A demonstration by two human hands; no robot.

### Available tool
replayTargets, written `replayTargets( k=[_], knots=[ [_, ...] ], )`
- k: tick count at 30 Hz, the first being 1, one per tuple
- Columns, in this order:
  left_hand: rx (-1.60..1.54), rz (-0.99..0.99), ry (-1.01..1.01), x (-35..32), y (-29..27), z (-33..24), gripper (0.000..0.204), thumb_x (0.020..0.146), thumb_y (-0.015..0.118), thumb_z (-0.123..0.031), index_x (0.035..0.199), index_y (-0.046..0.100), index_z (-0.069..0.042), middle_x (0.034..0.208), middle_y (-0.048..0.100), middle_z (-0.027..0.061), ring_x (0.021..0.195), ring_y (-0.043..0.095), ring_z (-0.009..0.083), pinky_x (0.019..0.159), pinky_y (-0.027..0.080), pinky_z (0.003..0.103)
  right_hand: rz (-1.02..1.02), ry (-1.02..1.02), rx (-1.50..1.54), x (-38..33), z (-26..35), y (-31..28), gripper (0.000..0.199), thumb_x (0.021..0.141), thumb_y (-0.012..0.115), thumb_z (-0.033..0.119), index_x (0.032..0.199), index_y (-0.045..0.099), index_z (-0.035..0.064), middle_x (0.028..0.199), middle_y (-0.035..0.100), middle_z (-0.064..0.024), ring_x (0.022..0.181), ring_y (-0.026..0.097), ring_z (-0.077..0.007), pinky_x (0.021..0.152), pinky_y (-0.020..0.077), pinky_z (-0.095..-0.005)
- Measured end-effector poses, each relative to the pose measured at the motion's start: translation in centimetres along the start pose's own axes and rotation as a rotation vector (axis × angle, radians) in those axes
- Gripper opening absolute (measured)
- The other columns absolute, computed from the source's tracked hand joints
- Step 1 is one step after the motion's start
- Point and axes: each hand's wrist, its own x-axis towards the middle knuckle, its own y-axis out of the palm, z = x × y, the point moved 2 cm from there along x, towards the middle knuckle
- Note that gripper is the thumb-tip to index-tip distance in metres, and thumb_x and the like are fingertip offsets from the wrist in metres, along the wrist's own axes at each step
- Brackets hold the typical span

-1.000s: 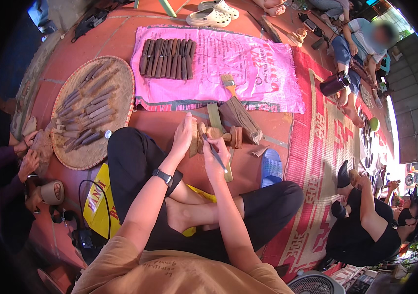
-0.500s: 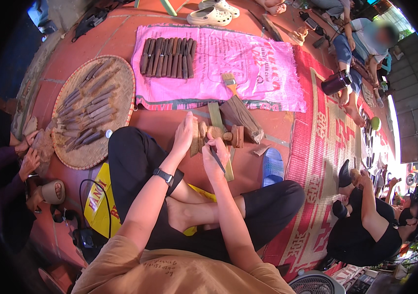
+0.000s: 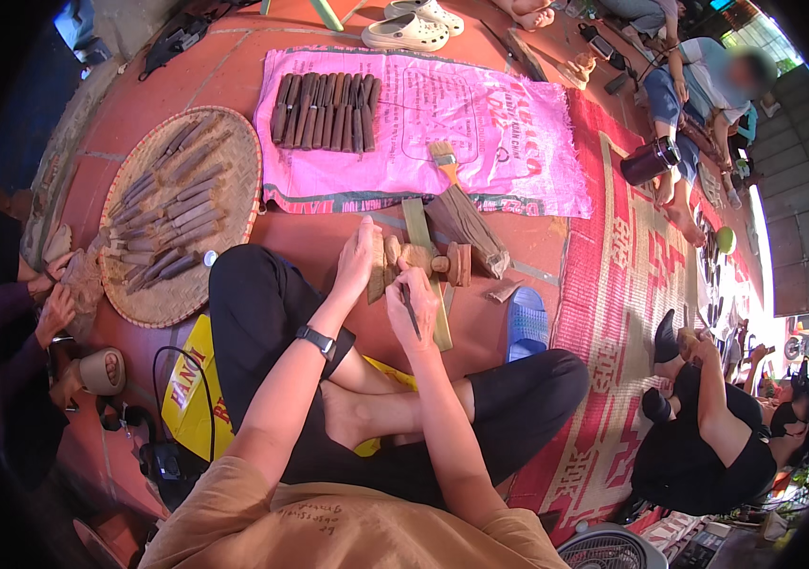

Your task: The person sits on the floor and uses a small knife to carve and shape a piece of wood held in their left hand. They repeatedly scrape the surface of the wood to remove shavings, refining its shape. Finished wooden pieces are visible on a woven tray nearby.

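Observation:
A carved wooden piece (image 3: 459, 264) with a knobbed, rounded form lies sideways in front of my crossed legs. My left hand (image 3: 357, 258) is pressed against its left end, steadying it, with the fingers pointing away from me. In my right hand (image 3: 414, 302) a slim dark carving tool (image 3: 411, 318) is gripped like a pen; its back end sticks out toward me. The tool's tip is hidden by the hand, close to the middle of the wood. Beneath the piece runs a flat greenish strip of wood (image 3: 417, 225).
Dark-handled tools (image 3: 326, 112) lie in a row on a pink sack (image 3: 423, 66). A round woven tray (image 3: 251, 180) at left holds several more. A brush (image 3: 444, 166), dark wood block (image 3: 466, 226) and blue slipper (image 3: 527, 324) lie nearby. Other people sit at both sides.
My right hand has shifted slightly left and turned, so the tool's back end now points more straight toward me. My left hand and the wooden piece look nearly still.

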Motion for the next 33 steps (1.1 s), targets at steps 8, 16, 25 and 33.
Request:
replayTargets(
  k=[8, 16, 25, 33],
  knots=[
    [-0.031, -0.014, 0.026, -0.6, 0.1, -0.6, 0.065, 0.098, 0.03, -0.056, 0.11, 0.06, 0.001, 0.11, 0.062, 0.0219, 0.113, 0.055, 0.0338, 0.099, 0.038, 0.039, -0.09, 0.312, 0.429, 0.1, -1.5, 0.1, 0.009, 0.083, 0.061, -0.005, 0.084, 0.055, 0.0013, 0.088, 0.067, -0.0116, 0.092, 0.067, -0.0171, 0.074, 0.0508, -0.0274],
    [0.089, -0.048, 0.102, -2.2, 0.6, -2.7, 0.042, 0.094, 0.054, -0.044, 0.102, 0.06, -0.003, 0.094, 0.067, 0.0147, 0.094, 0.064, 0.0296, 0.085, 0.047, 0.039, -0.17, 0.754, 1.139, 1.0, -2.8, 0.1, 0.009, 0.087, 0.062, -0.002, 0.087, 0.057, 0.0049, 0.095, 0.067, -0.011, 0.094, 0.066, -0.0166, 0.085, 0.051, -0.027],
    [0.182, -0.09, 0.223, -2.1, 0.8, -2.0, 0.033, 0.095, 0.055, -0.035, 0.1, 0.058, -0.003, 0.09, 0.066, 0.0177, 0.09, 0.064, 0.0351, 0.081, 0.047, 0.042, -0.088, 0.754, 1.139, 1.2, -3.7, 0.3, 0.012, 0.084, 0.065, -0.002, 0.081, 0.058, 0.0069, 0.098, 0.068, -0.0122, 0.089, 0.068, -0.0176, 0.083, 0.0535, -0.028],
    [0.164, -0.083, 0.201, -2.3, 0.6, -2.3, 0.033, 0.095, 0.054, -0.035, 0.101, 0.058, -0.003, 0.09, 0.066, 0.0185, 0.089, 0.064, 0.035, 0.081, 0.048, 0.042, -0.137, 0.788, 1.187, 0.8, -3.3, 0.3, 0.01, 0.082, 0.065, -0.004, 0.078, 0.059, 0.0038, 0.098, 0.069, -0.0131, 0.085, 0.067, -0.0144, 0.074, 0.0508, -0.024]
  ],
)
